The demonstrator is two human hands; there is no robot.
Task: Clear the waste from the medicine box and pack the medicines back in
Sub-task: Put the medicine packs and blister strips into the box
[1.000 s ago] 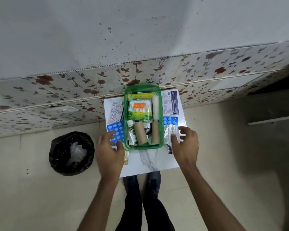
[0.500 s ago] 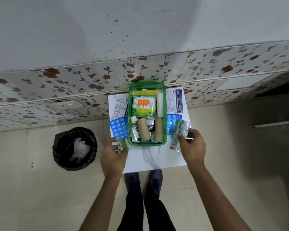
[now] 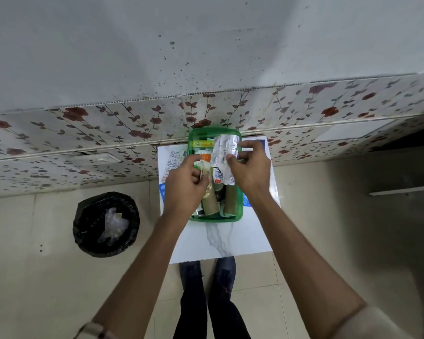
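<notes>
Holding both hands over the green medicine box (image 3: 216, 217): left hand (image 3: 185, 184) is pinched on a small strip (image 3: 204, 167), right hand (image 3: 251, 171) is clamped on a silver foil blister sheet (image 3: 223, 155). Box sits directly beneath both hands on the white table (image 3: 230, 241), long axis running away from the person. Foil sheet runs the same way, so it looks ready to drop straight in. Bin (image 3: 105, 223) lies well to the left of the left hand, the nearer one for waste.

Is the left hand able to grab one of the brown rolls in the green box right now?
Probably not yet. The left hand hovers right above the rolls in the box, but it is already holding a small packet.
</notes>
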